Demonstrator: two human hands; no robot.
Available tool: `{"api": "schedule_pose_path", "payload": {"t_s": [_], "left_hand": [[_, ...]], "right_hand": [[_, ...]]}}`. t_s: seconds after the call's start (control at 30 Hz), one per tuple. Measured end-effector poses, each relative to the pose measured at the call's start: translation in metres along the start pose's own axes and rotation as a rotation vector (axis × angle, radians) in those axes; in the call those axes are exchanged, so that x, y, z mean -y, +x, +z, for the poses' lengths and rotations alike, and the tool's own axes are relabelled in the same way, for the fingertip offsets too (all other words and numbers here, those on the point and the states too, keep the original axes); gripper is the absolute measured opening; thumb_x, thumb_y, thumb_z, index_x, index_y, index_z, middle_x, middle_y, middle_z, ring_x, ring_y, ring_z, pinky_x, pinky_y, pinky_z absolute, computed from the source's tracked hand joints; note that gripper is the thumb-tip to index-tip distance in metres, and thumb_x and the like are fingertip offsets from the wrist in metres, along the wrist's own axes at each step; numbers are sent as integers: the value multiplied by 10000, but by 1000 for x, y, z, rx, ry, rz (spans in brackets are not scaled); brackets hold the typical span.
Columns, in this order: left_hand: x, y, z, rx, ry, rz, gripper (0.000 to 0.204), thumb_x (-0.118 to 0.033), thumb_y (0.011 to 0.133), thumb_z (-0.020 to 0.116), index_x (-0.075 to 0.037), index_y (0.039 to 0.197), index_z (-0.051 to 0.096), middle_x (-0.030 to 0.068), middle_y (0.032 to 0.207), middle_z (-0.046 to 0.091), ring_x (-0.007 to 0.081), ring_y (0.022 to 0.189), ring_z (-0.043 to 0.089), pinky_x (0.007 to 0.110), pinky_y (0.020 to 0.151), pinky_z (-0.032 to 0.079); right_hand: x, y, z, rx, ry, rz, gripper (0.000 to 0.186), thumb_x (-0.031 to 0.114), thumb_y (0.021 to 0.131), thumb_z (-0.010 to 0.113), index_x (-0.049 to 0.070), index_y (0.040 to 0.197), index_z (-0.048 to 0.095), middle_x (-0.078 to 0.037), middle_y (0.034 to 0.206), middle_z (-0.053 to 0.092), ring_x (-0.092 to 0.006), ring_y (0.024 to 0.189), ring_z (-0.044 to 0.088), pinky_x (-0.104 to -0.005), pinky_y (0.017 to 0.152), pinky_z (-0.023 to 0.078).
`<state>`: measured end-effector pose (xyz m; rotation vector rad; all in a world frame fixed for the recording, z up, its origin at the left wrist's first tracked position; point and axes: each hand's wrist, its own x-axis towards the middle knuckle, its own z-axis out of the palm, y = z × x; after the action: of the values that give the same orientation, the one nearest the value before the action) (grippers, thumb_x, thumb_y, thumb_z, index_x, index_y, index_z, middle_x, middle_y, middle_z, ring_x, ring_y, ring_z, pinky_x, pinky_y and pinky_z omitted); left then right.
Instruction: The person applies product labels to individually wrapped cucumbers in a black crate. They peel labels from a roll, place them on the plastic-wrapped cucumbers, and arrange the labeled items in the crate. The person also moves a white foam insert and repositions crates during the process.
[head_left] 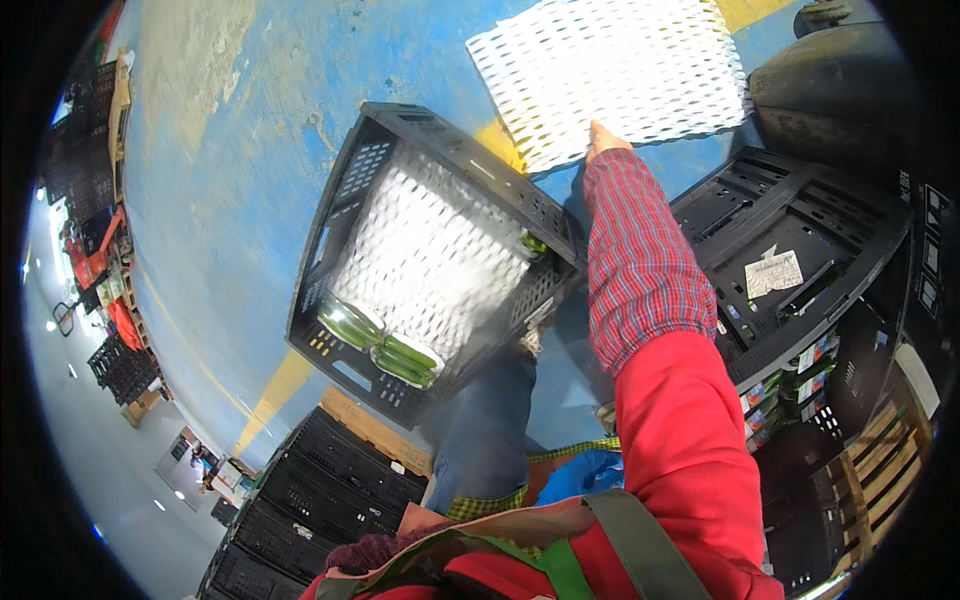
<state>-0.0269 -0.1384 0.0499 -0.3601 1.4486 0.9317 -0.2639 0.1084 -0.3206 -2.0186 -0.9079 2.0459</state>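
My right hand [605,140], in a red sleeve with a checked cuff, reaches forward and grips the near edge of a white perforated foam sheet [620,75]. Most of its fingers are hidden by the sleeve and hand. Left of that arm, a black plastic crate [335,225] sits at an angle. A similar white foam sheet [425,235] lines its inside. Packs of long green vegetables that look like cucumbers [405,360] lie at the crate's near left end. Another green piece [533,243] shows by its right wall. My left hand is out of sight.
Black crates [790,255] are stacked on the right, with packs visible in a lower one. More black crates [310,500] stand near left. A dark rounded object [830,90] is at far right, a wooden pallet [885,470] at lower right. The floor [240,180] is blue.
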Motion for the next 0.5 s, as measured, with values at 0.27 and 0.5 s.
{"api": "schedule_pose_path", "payload": {"t_s": [0.27, 0.5], "left_hand": [[7, 6, -8, 3, 26, 12, 497, -443, 997, 486, -11, 1193, 631, 161, 1134, 674, 274, 1016, 653, 370, 905, 512], [7, 22, 3, 23, 24, 83, 572, -492, 1003, 441, 17, 1198, 614, 183, 1155, 664, 300, 1041, 650, 392, 927, 512]], "right_hand": [[29, -54, 31, 35, -95, -394, 391, 68, 896, 613, -74, 1253, 540, -241, 1139, 647, -335, 988, 672, -398, 875, 549], [146, -266, 19, 331, 325, -388, 504, -6, 723, 734, -45, 1149, 467, -164, 1112, 554, -297, 1058, 562, -401, 974, 425]]}}
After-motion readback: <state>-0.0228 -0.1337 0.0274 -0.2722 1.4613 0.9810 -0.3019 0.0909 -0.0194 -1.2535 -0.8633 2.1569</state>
